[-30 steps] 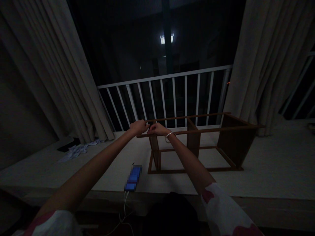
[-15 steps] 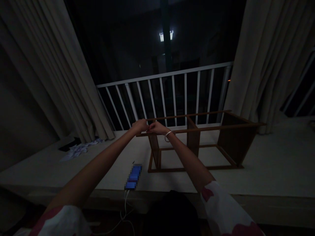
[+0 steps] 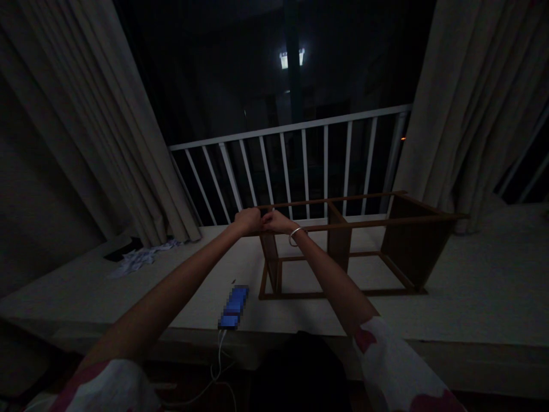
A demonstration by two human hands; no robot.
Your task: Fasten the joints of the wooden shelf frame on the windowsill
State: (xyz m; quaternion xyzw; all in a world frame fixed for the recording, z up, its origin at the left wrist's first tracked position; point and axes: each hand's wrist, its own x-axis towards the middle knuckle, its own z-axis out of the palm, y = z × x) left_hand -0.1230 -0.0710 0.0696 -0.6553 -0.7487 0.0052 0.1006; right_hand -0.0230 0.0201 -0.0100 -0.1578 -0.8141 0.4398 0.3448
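Note:
A brown wooden shelf rack [image 3: 337,246] lies on its side on the pale ledge. At its near left end, my left hand [image 3: 249,222] is closed around the end of the upper rail, fingers curled away from view. Beside it, my right hand [image 3: 278,222], with a bangle on the wrist, is pinched at the same rail. Anything between the right fingertips is too small and dark to make out. The two hands nearly touch.
On the ledge [image 3: 193,309] lies a phone [image 3: 234,308] with a blurred screen and a white cable [image 3: 220,349]. Crumpled papers [image 3: 135,260] and a dark flat object [image 3: 122,249] are at left. White railing [image 3: 304,166] and curtains [image 3: 446,114] stand behind.
The view has shifted slightly. Both hands stay at the rack's left end, with the left hand turned a little more closed; the rack rests in the same place.

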